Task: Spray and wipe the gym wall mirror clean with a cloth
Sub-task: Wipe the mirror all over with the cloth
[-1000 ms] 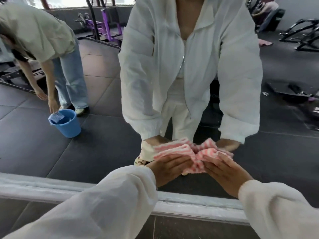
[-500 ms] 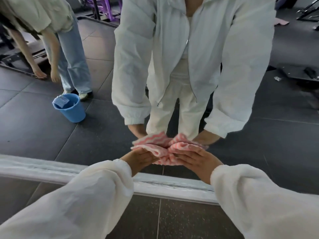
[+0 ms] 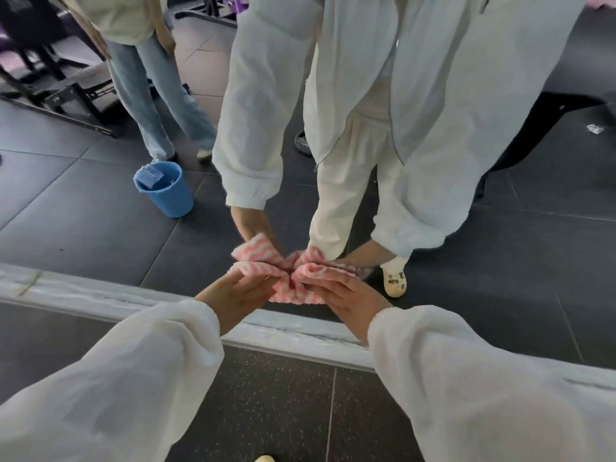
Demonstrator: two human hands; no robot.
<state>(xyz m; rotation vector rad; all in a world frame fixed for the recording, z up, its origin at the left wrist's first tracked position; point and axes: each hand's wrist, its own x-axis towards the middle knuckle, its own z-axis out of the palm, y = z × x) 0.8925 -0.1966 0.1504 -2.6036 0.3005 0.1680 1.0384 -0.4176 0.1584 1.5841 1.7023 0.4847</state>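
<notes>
A pink-and-white striped cloth [image 3: 296,295] is bunched against the low part of the wall mirror [image 3: 100,228], just above its pale bottom frame [image 3: 100,296]. My left hand [image 3: 236,295] presses the cloth's left side with straight fingers. My right hand [image 3: 350,303] presses its right side with fingers spread flat. Both hands and the cloth are doubled in the glass right above. No spray bottle is in view.
The glass reflects a blue bucket [image 3: 165,191] with a blue cloth over its rim, a person in jeans [image 3: 160,95] standing behind it, and gym equipment [image 3: 60,88] at far left. Dark speckled floor [image 3: 283,395] runs up to the mirror frame.
Both hands slid the cloth down the mirror toward its bottom frame and drew closer together. The view tilted down. The reflected person straightened up from the bucket.
</notes>
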